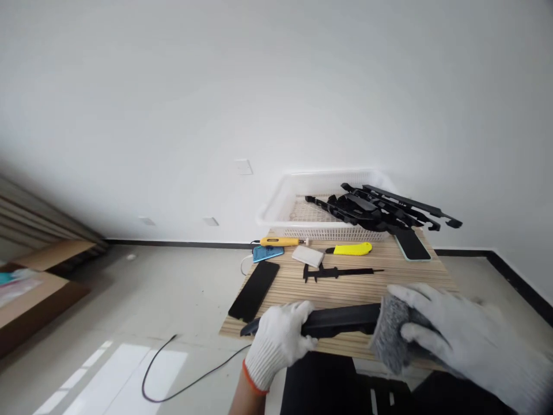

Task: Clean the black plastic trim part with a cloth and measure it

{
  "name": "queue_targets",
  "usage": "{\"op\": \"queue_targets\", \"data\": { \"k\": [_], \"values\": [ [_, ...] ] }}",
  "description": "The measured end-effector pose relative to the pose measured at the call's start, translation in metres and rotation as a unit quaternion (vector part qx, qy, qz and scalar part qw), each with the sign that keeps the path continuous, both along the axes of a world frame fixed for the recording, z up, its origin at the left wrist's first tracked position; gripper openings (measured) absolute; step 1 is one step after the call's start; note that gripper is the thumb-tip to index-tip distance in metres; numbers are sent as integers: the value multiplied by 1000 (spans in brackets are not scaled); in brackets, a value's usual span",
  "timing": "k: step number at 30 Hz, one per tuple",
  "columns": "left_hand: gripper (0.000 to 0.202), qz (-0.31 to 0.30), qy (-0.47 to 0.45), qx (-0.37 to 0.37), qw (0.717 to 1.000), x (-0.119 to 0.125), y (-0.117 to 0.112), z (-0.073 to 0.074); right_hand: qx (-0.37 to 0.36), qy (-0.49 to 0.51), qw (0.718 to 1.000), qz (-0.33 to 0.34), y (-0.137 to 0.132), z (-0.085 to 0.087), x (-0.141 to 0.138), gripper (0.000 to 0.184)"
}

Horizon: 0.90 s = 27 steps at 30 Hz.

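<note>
Two gloved hands [279, 340], one basket [276, 210], two phones [254, 290], one caliper [337, 272].

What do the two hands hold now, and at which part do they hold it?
The left hand grips the long black plastic part near its left end. The right hand wraps a grey cloth around its right end.

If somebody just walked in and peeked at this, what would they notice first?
Probably the two white-gloved hands at the near edge of the wooden table: the left hand grips a long black part, and the right hand presses a grey cloth around its other end. Next, the white basket at the far edge by the wall, with black parts sticking out over its right rim. A yellow knife lies just in front of it.
</note>
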<state>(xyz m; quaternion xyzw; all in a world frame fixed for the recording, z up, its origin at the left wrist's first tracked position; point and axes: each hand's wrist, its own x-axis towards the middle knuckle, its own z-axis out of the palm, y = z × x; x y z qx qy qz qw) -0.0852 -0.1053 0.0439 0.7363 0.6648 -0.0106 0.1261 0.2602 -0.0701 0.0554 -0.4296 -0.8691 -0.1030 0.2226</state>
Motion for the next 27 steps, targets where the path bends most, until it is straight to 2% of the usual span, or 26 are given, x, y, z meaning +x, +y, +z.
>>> {"op": "queue_targets", "data": {
  "k": [3,5,8,10,12,14,17,19,23,27],
  "values": [
    [19,-6,22,-7,1000,7,-5,5,-2,-60,998,34,-11,-16,-38,53],
    [16,-43,29,-7,999,14,-7,5,8,-74,995,64,-18,-25,-74,61],
    [18,-92,30,0,995,23,-7,1,27,-48,995,82,-24,-36,-120,61],
    [19,-90,38,15,995,22,-8,-2,12,-21,995,99,-22,-37,-132,59],
    [14,-81,57,36,994,17,-9,-3,-17,3,991,134,-16,-32,-126,58],
    [11,-71,80,56,993,10,-11,-1,-44,11,986,159,-8,-23,-110,52],
    [7,-52,98,83,990,8,-12,3,-58,4,986,160,0,-10,-84,41],
    [6,-52,95,101,989,12,-10,5,-44,3,989,141,2,-5,-78,39],
    [6,-50,79,143,985,26,-4,7,-11,13,995,103,4,-7,-86,37],
    [8,-52,83,151,984,29,-9,6,-18,17,992,123,3,-17,-90,39]
  ]
}}
